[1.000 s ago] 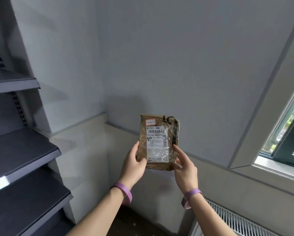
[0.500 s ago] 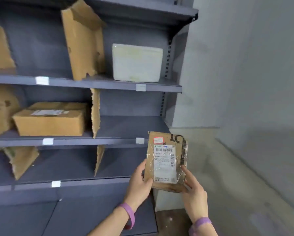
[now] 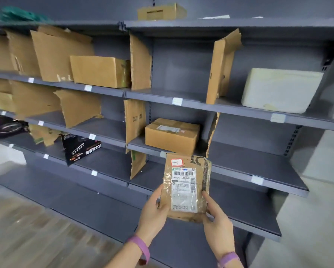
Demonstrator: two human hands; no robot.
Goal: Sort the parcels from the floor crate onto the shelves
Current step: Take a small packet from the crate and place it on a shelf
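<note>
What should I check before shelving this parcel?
1. Grip: left hand and right hand both hold the parcel by its lower part: ok.
2. Facing: shipping label faces the camera: ok.
3. Number on the red-bordered sticker readable: cannot tell, blurred.
4. Free bay: shelf right of the torn divider is bare: ok.
5. Match: shelf tag suits this parcel: cannot tell, no text visible.
</note>
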